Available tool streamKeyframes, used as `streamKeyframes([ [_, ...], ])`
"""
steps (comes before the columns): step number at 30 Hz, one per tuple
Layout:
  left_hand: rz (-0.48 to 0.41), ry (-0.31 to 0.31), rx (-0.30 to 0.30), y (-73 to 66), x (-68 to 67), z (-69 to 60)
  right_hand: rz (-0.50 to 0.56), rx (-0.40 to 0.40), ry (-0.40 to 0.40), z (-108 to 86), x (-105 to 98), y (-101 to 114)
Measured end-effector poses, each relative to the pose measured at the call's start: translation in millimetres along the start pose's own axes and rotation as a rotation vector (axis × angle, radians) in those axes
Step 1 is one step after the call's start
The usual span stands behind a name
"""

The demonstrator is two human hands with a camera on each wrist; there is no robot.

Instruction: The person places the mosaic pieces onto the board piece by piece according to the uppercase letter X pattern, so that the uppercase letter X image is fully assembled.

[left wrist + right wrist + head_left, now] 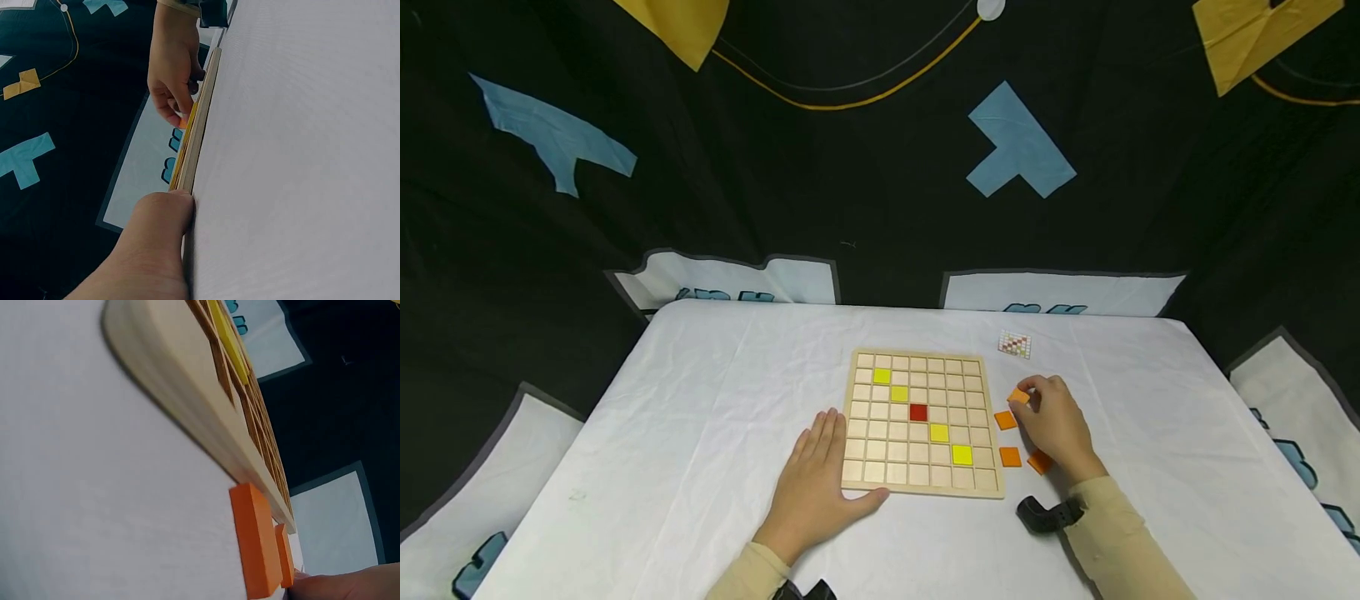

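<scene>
White tabletop (640,483); orange tile (1017,396) pinched in right grip (1058,423).

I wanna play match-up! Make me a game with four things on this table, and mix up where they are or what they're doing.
Things:
1. Red tile
2. Small patterned card
3. Left hand
4. Right hand

Places and doings:
A. Lying off the far right corner of the wooden grid board
B. Pinching an orange tile
C. In the grid, among the yellow tiles
D. Against the board's left and near edges

Right pairs: 1-C, 2-A, 3-D, 4-B
</scene>
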State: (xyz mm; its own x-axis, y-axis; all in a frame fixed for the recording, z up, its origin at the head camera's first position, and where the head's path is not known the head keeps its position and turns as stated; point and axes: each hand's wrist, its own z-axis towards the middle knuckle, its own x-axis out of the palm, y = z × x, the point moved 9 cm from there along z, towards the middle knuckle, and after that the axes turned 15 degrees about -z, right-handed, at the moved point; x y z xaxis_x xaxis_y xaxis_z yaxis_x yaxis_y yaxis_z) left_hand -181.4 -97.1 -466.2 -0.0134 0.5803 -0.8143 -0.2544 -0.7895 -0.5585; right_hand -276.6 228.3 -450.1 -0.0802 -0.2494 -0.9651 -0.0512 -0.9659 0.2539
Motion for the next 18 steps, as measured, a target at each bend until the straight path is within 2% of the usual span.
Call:
streamKeyframes([
  [11,0.000,-0.005,0.005,-0.1,-0.4,-0.4,0.085,-0.046,-0.015,10.1,-4.2,16.6],
  [18,0.001,-0.004,0.007,-0.4,-0.2,0.2,0.194,-0.092,0.041,19.0,1.4,41.4],
])
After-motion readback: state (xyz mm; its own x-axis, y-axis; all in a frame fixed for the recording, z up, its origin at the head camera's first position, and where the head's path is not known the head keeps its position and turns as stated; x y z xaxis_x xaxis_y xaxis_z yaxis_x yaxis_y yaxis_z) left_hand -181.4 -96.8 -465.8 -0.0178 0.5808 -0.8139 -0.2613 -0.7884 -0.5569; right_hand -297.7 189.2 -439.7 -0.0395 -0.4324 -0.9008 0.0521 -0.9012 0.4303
